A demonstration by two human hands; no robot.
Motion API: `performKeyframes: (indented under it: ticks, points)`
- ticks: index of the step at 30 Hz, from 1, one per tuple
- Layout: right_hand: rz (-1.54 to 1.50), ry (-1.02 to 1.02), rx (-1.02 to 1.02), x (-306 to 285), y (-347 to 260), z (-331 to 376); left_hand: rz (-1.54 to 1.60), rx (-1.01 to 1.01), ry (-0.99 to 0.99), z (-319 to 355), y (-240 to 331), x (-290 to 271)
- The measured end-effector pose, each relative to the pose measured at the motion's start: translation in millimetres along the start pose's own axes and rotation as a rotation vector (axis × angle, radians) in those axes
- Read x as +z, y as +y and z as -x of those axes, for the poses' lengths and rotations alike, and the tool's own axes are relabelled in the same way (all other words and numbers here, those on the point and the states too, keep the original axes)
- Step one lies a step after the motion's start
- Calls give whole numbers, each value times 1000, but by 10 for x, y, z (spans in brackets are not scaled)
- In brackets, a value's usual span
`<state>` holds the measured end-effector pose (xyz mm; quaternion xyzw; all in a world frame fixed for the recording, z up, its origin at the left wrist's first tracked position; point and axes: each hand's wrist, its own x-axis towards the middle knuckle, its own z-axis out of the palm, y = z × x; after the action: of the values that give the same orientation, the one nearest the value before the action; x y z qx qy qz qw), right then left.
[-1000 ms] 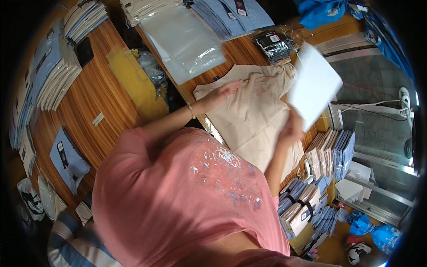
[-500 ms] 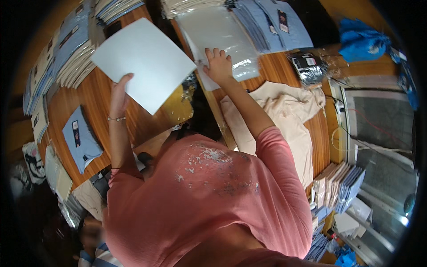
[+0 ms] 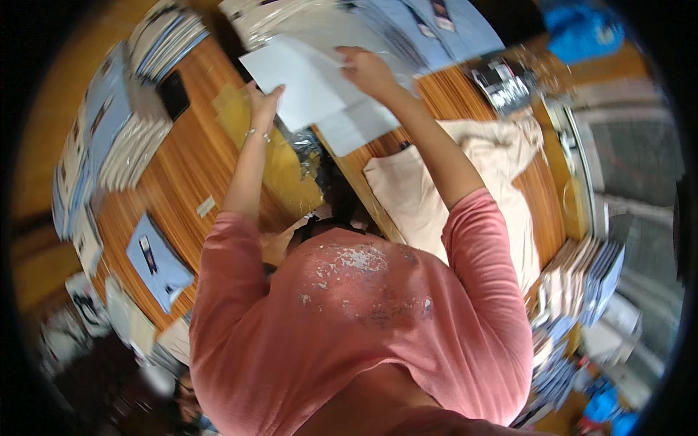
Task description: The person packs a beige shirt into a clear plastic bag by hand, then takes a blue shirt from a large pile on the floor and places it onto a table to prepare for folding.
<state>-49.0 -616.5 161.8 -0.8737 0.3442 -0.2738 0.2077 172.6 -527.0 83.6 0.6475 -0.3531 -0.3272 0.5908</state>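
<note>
Swung right in the left hand (image 3: 263, 107), a white sheet (image 3: 302, 83) now overlaps far clear bags (image 3: 360, 131), bringing both together; whether the right hand (image 3: 368, 73) grips anything is unclear.

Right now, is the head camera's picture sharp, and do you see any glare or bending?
In the head view, the white sheet looks bright and almost featureless; in the head view, the blue bundle at upper right is blurred; in the head view, glare glints off the black plastic packet; and toward the head view's dark rim, straight edges bend.
</note>
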Motion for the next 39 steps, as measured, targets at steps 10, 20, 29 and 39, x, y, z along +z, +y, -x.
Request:
performKeyframes:
  ticks: [10, 20, 29, 39]
  points:
    - [132, 313, 332, -660, -244, 2786, 122, 221, 345, 264, 139, 636]
    - [147, -168, 996, -913, -651, 4023, -194, 369, -1345, 1450, 487, 2003]
    - [-996, 519, 592, -2124, -2480, 4271, -319, 880, -1874, 2213, 599, 3287]
    - [-855, 2056, 207, -2302, -3944, 6648, -1055, 222, -2995, 4364, 1465, 2839]
